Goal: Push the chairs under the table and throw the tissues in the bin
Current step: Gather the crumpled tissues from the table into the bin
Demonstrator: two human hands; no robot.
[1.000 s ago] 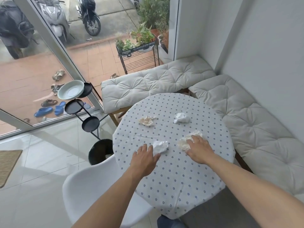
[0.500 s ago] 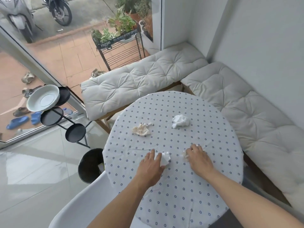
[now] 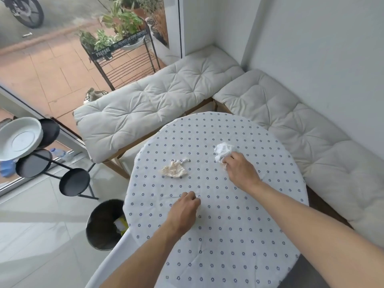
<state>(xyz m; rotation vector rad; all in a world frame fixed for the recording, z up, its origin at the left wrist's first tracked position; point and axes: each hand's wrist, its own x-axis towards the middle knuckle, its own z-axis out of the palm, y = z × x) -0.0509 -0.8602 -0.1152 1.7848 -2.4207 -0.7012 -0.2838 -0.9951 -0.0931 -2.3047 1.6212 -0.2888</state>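
Observation:
A round table (image 3: 228, 256) with a dotted cloth fills the middle of the view. My left hand (image 3: 185, 210) rests on it as a closed fist; the white tissue it covered is no longer visible on the cloth. My right hand (image 3: 241, 171) reaches farther back, a bit of cream tissue showing under its fingers, and its fingertips touch a crumpled white tissue (image 3: 223, 150). A stained beige tissue (image 3: 174, 170) lies loose left of that hand. The black bin (image 3: 101, 225) stands on the floor left of the table. A white chair (image 3: 110, 265) sits at the table's lower left edge.
Cushioned benches (image 3: 145, 109) wrap the table's far and right sides along the wall. A black stand with round trays (image 3: 73, 181) and a white dish (image 3: 19, 138) is at the left by the glass door. A plant rack (image 3: 122, 50) stands outside.
Both hands closed on the near tissues, which are gone from the cloth. My right hand then moved back to the far white tissue; my left hand stays in a fist.

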